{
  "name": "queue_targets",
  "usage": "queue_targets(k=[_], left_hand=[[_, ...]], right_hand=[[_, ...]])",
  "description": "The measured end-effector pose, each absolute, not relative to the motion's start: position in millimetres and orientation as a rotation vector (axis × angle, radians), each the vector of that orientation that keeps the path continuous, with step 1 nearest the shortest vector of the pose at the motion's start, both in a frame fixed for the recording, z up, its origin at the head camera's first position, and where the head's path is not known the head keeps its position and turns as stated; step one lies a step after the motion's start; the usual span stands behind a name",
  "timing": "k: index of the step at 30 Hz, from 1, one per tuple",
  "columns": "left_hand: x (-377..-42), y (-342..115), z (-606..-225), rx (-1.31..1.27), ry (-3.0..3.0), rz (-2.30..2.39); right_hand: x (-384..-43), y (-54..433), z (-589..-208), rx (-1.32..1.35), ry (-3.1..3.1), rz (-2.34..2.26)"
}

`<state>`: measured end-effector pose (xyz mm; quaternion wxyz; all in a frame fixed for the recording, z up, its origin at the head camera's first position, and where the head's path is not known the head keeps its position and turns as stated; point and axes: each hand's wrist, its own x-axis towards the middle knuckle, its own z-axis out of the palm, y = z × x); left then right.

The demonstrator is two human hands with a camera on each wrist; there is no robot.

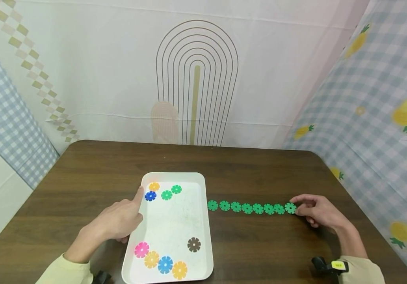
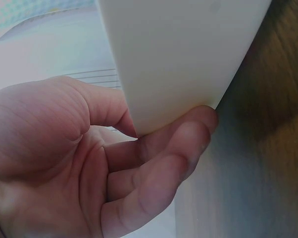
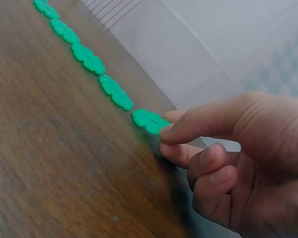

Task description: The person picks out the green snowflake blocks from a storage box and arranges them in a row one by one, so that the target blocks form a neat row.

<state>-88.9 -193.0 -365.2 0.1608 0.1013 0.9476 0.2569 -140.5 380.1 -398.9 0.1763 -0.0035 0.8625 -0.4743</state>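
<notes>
My left hand (image 1: 121, 219) holds the left side of a white tray (image 1: 175, 228), its index finger lying along the rim. In the left wrist view its other fingertips (image 2: 161, 183) curl against the tray's wall (image 2: 173, 59). At the right end of a row, my right hand (image 1: 318, 211) pinches a green notched disc (image 3: 150, 122) by its edge between thumb and fingers. Several matching green discs (image 1: 247, 208) run in a line from the tray's right side toward this hand. The right wrist view shows a small gap between the pinched disc and its neighbour (image 3: 115, 92).
Inside the tray lie two green discs (image 1: 166, 195), a dark blue one (image 1: 150, 196), a pink one (image 1: 142, 249), a light blue one (image 1: 165, 264), a brown one (image 1: 194, 244) and several yellow-orange ones (image 1: 180, 270). A patterned cloth (image 1: 118, 79) hangs behind the brown table (image 1: 260, 165).
</notes>
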Motion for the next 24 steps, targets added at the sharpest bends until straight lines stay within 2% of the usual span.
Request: queue_targets(k=[13, 24], left_hand=[[-88.2, -192.9, -364.4, 0.297, 2.716, 0.723], [-87.0, -192.8, -363.3, 0.293, 2.718, 0.714]], right_hand=[[-138.7, 373.8, -381.2, -0.037, 2.56, -1.33], [-150.0, 306.4, -347.5, -0.221, 2.595, -1.414]])
